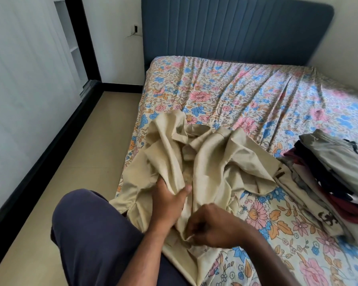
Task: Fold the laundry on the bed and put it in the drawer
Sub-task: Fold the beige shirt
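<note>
A crumpled beige garment lies bunched at the near left edge of the bed, which has a floral sheet. My left hand grips a fold of the beige cloth, thumb on top. My right hand pinches the cloth's near edge with curled fingers, just right of the left hand. A pile of folded clothes in grey, dark red, navy and white sits on the bed at the right. No drawer is in view.
My knee in dark trousers is at the bed's near left corner. A strip of beige floor runs between the bed and the white wall with black skirting. A blue padded headboard stands at the far end.
</note>
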